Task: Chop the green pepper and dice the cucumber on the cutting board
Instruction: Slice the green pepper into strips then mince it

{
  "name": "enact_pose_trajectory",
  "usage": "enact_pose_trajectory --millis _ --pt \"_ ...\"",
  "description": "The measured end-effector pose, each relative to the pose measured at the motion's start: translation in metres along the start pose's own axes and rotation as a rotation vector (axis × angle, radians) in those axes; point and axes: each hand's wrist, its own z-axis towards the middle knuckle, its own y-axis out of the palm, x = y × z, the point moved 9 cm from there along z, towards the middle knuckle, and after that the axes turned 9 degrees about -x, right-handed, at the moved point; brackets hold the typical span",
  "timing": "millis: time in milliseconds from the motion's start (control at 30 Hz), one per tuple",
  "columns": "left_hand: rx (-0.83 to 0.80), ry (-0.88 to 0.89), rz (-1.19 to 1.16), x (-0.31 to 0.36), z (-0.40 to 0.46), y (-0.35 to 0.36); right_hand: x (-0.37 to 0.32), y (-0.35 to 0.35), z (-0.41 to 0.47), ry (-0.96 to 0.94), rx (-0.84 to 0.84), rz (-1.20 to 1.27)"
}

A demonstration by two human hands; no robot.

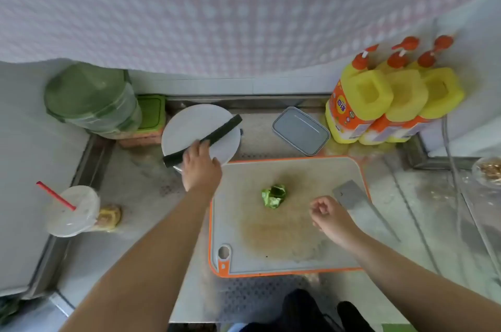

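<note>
Two hands over a steel table [141, 223], orange-rimmed cutting board [284, 223] between them, cucumber [217, 134] across a white plate [189, 128] under the left grip [200, 169], curled round it, green pepper [273, 195] lying left of the right grip [329, 216], loosely curled, holding nothing.

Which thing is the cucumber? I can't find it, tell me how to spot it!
Find the big cutting board with the orange rim. Just beyond its far left corner sits a round white plate. The cucumber is the long, dark green stick lying across that plate under the left hand; nothing else there is long and dark.
</note>
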Motion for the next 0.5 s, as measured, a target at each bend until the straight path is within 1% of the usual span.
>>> enact_pose_trajectory --millis 67,100,167,233,367,500 --pt "-0.062 -0.082 0.184 -0.018 0.014 -0.005 0.002 -0.005 -0.003 -0.007 0.040 -0.025" --pt "-0.090 -0.094 0.260 -0.028 0.023 -0.005 0.005 -0.007 -0.003 -0.016 0.050 -0.064" --pt "-0.156 -0.083 0.391 -0.034 0.037 -0.005 0.010 -0.011 -0.005 -0.006 0.063 -0.099" --pt "-0.189 -0.073 0.489 -0.029 0.043 -0.003 0.014 -0.017 -0.006 0.011 0.097 -0.084" --pt "-0.197 -0.084 0.444 -0.025 0.045 -0.004 0.018 -0.023 -0.010 0.013 0.136 -0.064" --pt "-0.124 -0.038 0.334 -0.012 0.025 -0.006 0.020 -0.027 -0.012 0.004 0.135 -0.076"
